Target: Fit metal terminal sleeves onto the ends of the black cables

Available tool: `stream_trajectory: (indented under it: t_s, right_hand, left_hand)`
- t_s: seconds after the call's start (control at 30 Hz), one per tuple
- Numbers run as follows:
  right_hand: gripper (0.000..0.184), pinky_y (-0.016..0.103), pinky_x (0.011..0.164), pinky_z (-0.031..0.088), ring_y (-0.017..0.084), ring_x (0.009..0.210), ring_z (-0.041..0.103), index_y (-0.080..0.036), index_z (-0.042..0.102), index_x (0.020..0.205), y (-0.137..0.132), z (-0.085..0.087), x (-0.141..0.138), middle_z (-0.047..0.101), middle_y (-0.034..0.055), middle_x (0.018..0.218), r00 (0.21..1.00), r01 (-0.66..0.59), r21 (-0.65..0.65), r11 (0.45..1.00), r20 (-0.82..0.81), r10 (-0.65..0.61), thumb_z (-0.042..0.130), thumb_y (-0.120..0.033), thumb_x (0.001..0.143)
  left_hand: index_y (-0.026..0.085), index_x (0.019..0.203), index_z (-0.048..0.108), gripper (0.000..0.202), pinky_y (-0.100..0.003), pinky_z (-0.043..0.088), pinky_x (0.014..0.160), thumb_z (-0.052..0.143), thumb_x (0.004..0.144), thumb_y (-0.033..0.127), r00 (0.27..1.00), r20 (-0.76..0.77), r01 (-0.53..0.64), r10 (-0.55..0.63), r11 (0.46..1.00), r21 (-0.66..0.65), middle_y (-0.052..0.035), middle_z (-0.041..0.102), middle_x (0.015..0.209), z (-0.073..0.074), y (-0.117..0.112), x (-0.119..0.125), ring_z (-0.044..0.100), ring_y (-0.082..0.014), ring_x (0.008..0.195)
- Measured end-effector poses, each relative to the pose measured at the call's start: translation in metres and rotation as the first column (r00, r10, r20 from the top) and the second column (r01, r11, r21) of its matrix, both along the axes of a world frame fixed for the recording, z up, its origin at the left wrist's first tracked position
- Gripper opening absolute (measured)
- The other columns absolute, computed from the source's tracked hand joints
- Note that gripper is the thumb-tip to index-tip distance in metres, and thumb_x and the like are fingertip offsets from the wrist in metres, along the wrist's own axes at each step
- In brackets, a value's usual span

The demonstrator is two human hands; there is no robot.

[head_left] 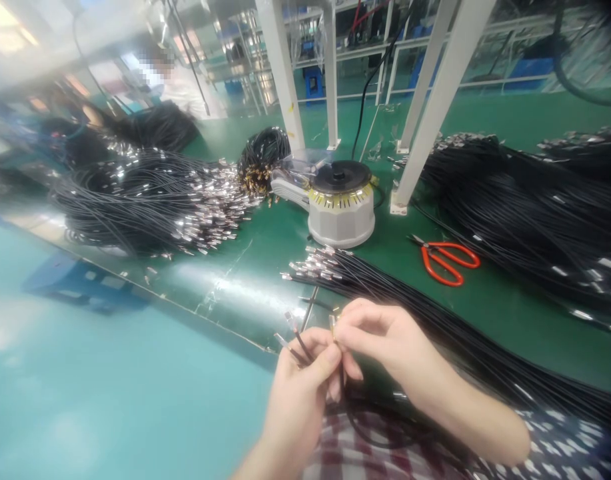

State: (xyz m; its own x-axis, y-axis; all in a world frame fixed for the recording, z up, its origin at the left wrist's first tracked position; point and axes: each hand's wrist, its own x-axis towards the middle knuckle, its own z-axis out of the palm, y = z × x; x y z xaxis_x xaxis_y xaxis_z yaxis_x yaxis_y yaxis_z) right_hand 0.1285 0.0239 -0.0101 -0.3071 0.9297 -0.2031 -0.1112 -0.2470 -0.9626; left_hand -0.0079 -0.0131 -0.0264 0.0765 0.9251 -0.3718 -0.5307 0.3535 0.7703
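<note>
My left hand (310, 383) is closed round a few black cables (301, 345), whose silver-and-clear connector ends (291, 321) stick up past its fingers. My right hand (388, 340) meets it at the fingertips, pinching at the end of one of these cables beside a small connector (333, 324). Whether a bit of yellow tape lies between the fingers is too small to tell. From the hands the held cable loops down over the checked cloth (370, 450) on the lap. Just beyond the hands lies a bundle of black cables (385, 283) with silver ends.
A white round tape dispenser (341, 217) with yellow tape strips stands on the green table (265, 257). Orange-handled scissors (450, 261) lie to its right. Cable piles (135, 200) (530, 193) flank it. White posts (435, 100) rise behind. A person (185, 87) sits at far left.
</note>
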Motion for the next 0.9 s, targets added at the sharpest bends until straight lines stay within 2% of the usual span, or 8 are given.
stream_trajectory:
  t_s: [0.13,0.23,0.37,0.47,0.63,0.9]
  right_hand:
    - [0.018,0.037,0.075,0.046,0.014,0.049,0.056,-0.019,0.065,0.068,0.004,0.002,-0.001,0.056,-0.0058,0.043,0.990,-0.099,-0.144,0.985,-0.116,0.083,0.072,-0.031,0.078]
    - [0.019,0.037,0.073,0.046,0.015,0.051,0.058,-0.019,0.063,0.066,0.008,0.004,-0.001,0.057,-0.0052,0.045,0.981,-0.141,-0.181,0.973,-0.158,0.113,0.072,-0.032,0.077]
    - [0.019,0.033,0.081,0.044,0.016,0.074,0.059,-0.018,0.064,0.063,0.013,0.006,0.000,0.062,-0.0008,0.071,0.998,-0.056,-0.061,0.997,-0.012,0.055,0.073,-0.031,0.073]
    - [0.018,0.032,0.081,0.043,0.018,0.081,0.057,-0.019,0.064,0.069,0.014,0.005,0.003,0.061,0.0008,0.081,0.995,-0.008,0.037,0.999,0.103,0.004,0.068,-0.033,0.078]
    - [0.018,0.032,0.084,0.045,0.019,0.085,0.059,-0.020,0.065,0.073,0.015,0.007,0.007,0.063,0.0020,0.086,0.986,0.010,0.123,0.992,0.164,-0.030,0.065,-0.035,0.083]
    - [0.017,0.037,0.090,0.045,0.022,0.090,0.060,-0.022,0.070,0.081,0.015,0.001,0.004,0.067,0.0040,0.091,0.982,0.002,0.150,0.989,0.186,-0.031,0.061,-0.035,0.085]
  left_hand:
    - [0.013,0.072,0.071,0.018,-0.018,0.030,0.043,0.078,0.074,0.029,0.999,-0.041,0.001,0.000,0.999,0.035,-0.0031,0.067,0.052,-0.002,0.000,0.001,0.045,-0.0060,0.040]
    - [0.014,0.069,0.069,0.020,-0.019,0.029,0.043,0.080,0.073,0.030,1.000,0.001,0.010,-0.010,1.000,0.008,-0.0023,0.067,0.051,-0.004,0.001,0.000,0.045,-0.0066,0.039]
    - [0.013,0.066,0.065,0.025,-0.021,0.028,0.046,0.076,0.077,0.033,0.982,0.123,0.139,-0.142,0.990,0.030,-0.0014,0.063,0.049,-0.009,0.004,-0.008,0.042,-0.0069,0.041]
    - [0.013,0.068,0.065,0.025,-0.023,0.028,0.048,0.075,0.078,0.033,0.957,0.198,0.205,-0.213,0.977,0.061,0.0000,0.059,0.049,-0.012,0.006,-0.012,0.040,-0.0075,0.043]
    - [0.013,0.068,0.064,0.023,-0.024,0.026,0.048,0.072,0.080,0.030,0.951,0.215,0.219,-0.221,0.975,0.032,0.0004,0.058,0.049,-0.015,0.007,-0.014,0.038,-0.0076,0.042]
    - [0.013,0.068,0.062,0.024,-0.024,0.024,0.049,0.068,0.084,0.030,0.953,0.221,0.212,-0.206,0.977,-0.002,0.0025,0.052,0.044,-0.015,0.008,-0.013,0.033,-0.0081,0.042]
